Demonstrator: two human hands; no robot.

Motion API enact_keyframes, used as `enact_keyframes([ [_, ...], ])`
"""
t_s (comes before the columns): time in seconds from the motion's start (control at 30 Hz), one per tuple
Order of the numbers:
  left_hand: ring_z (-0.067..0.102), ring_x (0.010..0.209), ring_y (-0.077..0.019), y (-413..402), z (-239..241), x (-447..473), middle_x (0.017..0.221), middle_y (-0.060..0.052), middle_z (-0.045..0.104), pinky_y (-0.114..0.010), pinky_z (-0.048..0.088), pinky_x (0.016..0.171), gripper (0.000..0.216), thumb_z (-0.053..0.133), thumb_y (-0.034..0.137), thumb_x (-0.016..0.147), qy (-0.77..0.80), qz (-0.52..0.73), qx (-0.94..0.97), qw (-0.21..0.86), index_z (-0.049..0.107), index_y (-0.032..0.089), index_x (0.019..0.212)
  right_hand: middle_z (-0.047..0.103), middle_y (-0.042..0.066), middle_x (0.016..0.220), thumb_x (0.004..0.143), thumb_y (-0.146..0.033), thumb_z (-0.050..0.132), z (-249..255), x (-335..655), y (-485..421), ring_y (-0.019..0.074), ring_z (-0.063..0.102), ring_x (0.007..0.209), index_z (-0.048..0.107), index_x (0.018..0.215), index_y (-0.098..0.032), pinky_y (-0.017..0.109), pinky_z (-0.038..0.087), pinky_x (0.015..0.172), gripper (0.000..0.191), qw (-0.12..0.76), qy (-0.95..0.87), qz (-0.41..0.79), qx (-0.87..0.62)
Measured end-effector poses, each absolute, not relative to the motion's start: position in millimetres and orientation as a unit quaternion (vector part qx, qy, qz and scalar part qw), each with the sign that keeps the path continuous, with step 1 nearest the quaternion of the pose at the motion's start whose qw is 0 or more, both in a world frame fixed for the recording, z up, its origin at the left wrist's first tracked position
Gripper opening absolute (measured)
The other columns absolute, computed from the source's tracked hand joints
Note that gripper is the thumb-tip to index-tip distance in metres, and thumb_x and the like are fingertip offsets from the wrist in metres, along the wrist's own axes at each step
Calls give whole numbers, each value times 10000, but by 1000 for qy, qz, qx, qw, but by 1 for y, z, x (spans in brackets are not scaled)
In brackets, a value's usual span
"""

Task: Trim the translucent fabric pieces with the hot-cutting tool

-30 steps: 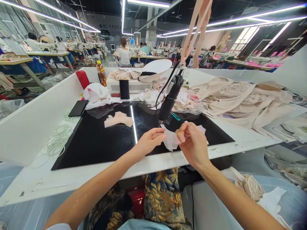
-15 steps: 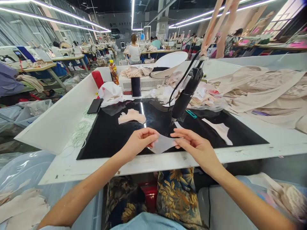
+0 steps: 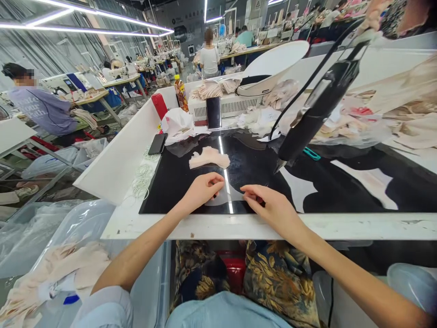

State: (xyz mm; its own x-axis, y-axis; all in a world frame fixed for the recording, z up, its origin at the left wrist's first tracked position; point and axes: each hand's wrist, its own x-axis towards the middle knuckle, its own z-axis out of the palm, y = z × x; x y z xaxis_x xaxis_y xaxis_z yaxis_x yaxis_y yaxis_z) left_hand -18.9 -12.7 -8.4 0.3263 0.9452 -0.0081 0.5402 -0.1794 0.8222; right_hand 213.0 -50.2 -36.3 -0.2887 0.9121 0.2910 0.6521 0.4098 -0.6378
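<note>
Over the black work surface (image 3: 259, 159), a thin translucent piece (image 3: 223, 197) spans the gap between my hands, low against the surface. My left hand (image 3: 205, 190) pinches its left side, thumb against fingers. At the right edge of the piece, the fingertips of my right hand (image 3: 273, 207) are pressed together. Behind my left hand lies a small stack of beige fabric pieces (image 3: 209, 157). A black handheld tool (image 3: 316, 109) with a pointed metal tip hangs on the right, tip down. White cut pieces (image 3: 300, 187) lie beneath and to the right of it.
Teal snips (image 3: 312, 154) lie behind the tool. Left are a black phone (image 3: 157, 144) and pale looped rings (image 3: 141, 180). Another phone (image 3: 214, 113) leans on a white box. Fabric heaps (image 3: 409, 114) fill the right; a bin (image 3: 150, 282) stands below left. Co-workers sit beyond.
The view has swung left, showing a seated co-worker. Both hands stay at the translucent piece, which now sits lower against the black surface. The tool appears farther right and larger.
</note>
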Motion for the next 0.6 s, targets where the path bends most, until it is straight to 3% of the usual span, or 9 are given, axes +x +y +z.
enact_keyframes([
  [0.13,607,811,-138,-7,-13,-17,1071,-43,666,-277,533,753,194,578,265,939,522,297,750,278,674,199,1094,756,79,1041,952,-238,534,-42,216,-45,265,676,936,696,1117,-201,444,542,841,235,308,-805,131,-490],
  [0.23,605,926,-162,-10,-12,-17,1065,-35,660,-321,493,913,152,563,204,959,503,298,780,222,691,207,1040,738,107,1132,975,-247,515,-44,220,-45,274,656,1007,695,1140,-180,456,521,893,253,314,-820,89,-471],
  [0.4,622,1007,-196,-15,-20,-17,1046,-39,709,-353,490,949,165,545,244,1011,404,238,876,109,693,195,1063,761,79,1061,975,-255,551,-42,220,-52,234,669,983,731,1018,-204,398,515,857,192,309,-837,31,-451],
  [0.6,627,1038,-212,-5,-37,-22,1092,-56,702,-384,498,961,257,484,317,1042,361,249,896,66,712,200,1027,767,42,1094,996,-284,535,-35,251,-57,152,686,1007,710,1082,-227,323,525,905,204,288,-818,-43,-496],
])
